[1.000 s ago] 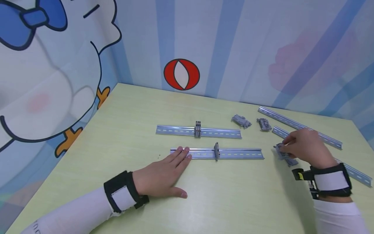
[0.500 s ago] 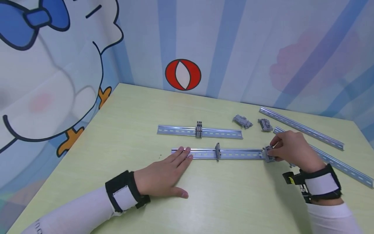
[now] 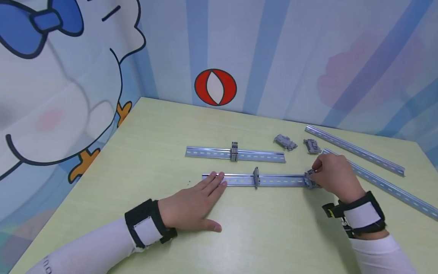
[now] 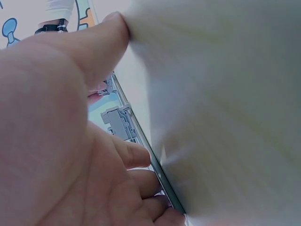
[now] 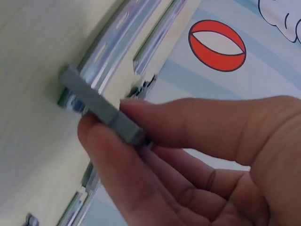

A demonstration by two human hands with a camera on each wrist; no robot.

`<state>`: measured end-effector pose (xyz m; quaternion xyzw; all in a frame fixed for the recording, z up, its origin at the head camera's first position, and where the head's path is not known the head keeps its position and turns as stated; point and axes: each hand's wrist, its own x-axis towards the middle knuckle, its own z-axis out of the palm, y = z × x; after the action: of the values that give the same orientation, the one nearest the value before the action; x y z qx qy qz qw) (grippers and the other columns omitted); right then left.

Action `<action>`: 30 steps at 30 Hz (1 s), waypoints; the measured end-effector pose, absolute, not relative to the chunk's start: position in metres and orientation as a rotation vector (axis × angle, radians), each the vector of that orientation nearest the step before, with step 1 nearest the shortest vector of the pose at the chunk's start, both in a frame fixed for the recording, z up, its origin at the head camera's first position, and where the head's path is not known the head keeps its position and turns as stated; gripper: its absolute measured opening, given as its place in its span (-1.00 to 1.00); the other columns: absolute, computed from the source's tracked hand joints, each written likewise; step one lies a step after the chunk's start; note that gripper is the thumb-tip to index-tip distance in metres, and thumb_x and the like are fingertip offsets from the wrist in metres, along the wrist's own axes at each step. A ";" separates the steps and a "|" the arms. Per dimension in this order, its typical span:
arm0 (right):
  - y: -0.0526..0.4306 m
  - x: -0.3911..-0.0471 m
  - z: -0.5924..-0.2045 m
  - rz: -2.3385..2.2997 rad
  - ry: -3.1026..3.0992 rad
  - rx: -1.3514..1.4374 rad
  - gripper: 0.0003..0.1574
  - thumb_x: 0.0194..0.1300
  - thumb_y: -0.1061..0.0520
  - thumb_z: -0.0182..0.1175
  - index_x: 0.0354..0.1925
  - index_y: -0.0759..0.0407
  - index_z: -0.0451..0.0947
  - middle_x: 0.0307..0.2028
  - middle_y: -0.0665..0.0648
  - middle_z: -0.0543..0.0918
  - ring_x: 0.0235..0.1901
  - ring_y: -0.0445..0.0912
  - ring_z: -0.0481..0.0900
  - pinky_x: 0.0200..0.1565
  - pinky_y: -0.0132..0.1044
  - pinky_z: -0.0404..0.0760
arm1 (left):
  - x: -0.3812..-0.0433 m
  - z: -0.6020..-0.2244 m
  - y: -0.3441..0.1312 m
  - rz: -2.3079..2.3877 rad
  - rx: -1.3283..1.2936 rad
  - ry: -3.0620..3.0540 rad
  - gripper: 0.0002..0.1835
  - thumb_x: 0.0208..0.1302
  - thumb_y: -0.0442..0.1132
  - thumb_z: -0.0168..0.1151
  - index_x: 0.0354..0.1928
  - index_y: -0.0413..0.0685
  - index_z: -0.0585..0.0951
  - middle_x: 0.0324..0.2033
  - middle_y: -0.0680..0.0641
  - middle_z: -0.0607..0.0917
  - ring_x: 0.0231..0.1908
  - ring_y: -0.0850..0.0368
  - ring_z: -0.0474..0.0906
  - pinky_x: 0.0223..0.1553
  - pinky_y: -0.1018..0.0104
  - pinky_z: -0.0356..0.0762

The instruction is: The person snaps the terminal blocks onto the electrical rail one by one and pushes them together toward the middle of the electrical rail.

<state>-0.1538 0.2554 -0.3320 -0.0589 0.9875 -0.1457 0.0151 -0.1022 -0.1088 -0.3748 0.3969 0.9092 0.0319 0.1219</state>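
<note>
My left hand (image 3: 191, 205) lies flat with straight fingers across the left end of the near slotted metal DIN rail (image 3: 280, 180). One grey terminal block (image 3: 256, 177) stands upright on that rail, right of those fingers; the left wrist view shows the same terminal block (image 4: 118, 122) side on. Thumb and fingers of my right hand (image 3: 337, 178) pinch another grey terminal block (image 5: 101, 106) at the rail's right end. In the right wrist view this block slants across the end of the rail (image 5: 110, 56); whether it is seated there I cannot tell.
Behind lies a second DIN rail (image 3: 205, 152) bearing a small group of terminal blocks (image 3: 234, 152). Two places at the back hold loose grey blocks (image 3: 285, 142), (image 3: 312, 146). Two longer rails (image 3: 356, 149), (image 3: 393, 190) lie diagonally at the right. A printed wall (image 3: 273, 57) closes the table's back.
My right hand has picked a terminal block up from the table at the right and carried it left to the near rail's right end. The left hand stays in place.
</note>
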 end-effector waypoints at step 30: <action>0.306 -0.167 -0.318 -0.943 2.380 -0.243 -0.35 0.37 0.06 0.21 0.26 0.44 0.39 -0.07 0.34 0.77 -0.19 -0.06 0.80 -0.13 -0.27 0.74 | -0.103 -0.374 -0.108 0.095 1.144 2.649 0.14 0.19 0.43 0.09 0.55 -0.18 -0.05 0.57 -0.22 -0.16 0.54 -0.13 -0.27 0.49 0.11 0.06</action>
<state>-0.1674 0.3059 -0.3176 -0.0908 0.8882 -0.3519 0.2812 -0.1031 -0.1079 -0.3745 0.3930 0.9101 0.0326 0.1270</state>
